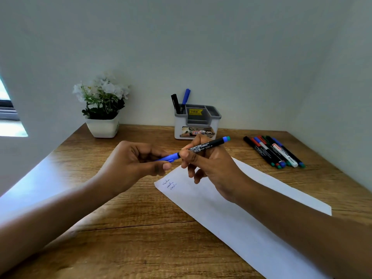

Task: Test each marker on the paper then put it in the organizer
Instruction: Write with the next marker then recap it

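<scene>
Left hand grip is clamped: thumb and curled fingers pinch the blue cap. Right hand grip is also clamped, thumb and forefinger around the black barrel of the blue marker, with the lower fingers hanging loose. Cap and barrel meet between the two hands, centre frame, above the desk. Can't tell whether the cap is fully seated.

Risks:
- A crooked push or pull at the joint could jam the cap, or smear ink on the fingers if the tip is exposed.
- A sudden release could jerk the hands apart and drop the cap onto the desk.
- A half-seated cap probably means the marker dries out in the organizer.

The paper lies just below the hands and runs to lower right. It has three short handwriting lines at its upper-left corner. It looks loose, so hard strokes may slide it.

The organizer is at the back centre. A black marker and a second blue marker stand in its left compartment, and the other compartments look unfilled. It looks light, so a hard drop-in may tip it.

The loose markers lie in a row at right, well apart from the hands. They could roll if a sleeve or wrist nudges them. The flower pot is at upper left.
</scene>
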Available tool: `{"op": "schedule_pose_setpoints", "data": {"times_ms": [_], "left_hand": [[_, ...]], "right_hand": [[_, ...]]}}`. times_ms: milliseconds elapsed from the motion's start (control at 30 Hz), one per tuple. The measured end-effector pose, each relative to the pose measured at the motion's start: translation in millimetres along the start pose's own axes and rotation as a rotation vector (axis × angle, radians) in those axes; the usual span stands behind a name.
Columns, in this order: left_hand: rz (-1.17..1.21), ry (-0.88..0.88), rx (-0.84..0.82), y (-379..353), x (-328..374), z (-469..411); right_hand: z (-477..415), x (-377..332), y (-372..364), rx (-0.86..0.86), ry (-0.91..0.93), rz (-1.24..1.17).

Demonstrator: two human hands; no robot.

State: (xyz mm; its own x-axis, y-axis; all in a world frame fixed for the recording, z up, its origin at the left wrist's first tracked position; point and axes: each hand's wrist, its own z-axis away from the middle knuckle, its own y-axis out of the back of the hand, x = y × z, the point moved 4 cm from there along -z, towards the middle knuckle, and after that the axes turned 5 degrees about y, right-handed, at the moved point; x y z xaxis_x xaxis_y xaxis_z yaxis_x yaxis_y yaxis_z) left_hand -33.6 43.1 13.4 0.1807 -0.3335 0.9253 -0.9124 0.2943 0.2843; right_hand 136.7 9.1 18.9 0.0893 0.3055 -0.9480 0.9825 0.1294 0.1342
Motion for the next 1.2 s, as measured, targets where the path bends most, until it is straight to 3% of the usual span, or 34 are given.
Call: {"op": "schedule_pose_setpoints", "data": {"times_ms": [400, 500, 667, 833, 1000, 1200], "left_hand": [[-0.247, -0.150, 0.034, -3, 7, 1], [-0.271, -0.049, -0.062, 0, -11, -5], [-0.627, 0.207, -0.250, 7, -39, -16], [-0.804, 0.246, -0.335, 3, -39, -14], [-0.867, 0.281, -0.344, 0, -37, -13], [-0.891, 0.293, -0.335, 1, -35, -13]], "right_hand": [[0, -8, 5, 0.028, 0.034, 0.045], [-2, -8, 12, 0.102, 0.022, 0.040], [-12, -24, 39, 0.068, 0.008, 0.068], [-37, -49, 79, 0.133, 0.138, 0.958], [-93, -65, 99, -0.025, -0.010, 1.287], [-166, -90, 79, -0.175, 0.111, 1.589]]}}
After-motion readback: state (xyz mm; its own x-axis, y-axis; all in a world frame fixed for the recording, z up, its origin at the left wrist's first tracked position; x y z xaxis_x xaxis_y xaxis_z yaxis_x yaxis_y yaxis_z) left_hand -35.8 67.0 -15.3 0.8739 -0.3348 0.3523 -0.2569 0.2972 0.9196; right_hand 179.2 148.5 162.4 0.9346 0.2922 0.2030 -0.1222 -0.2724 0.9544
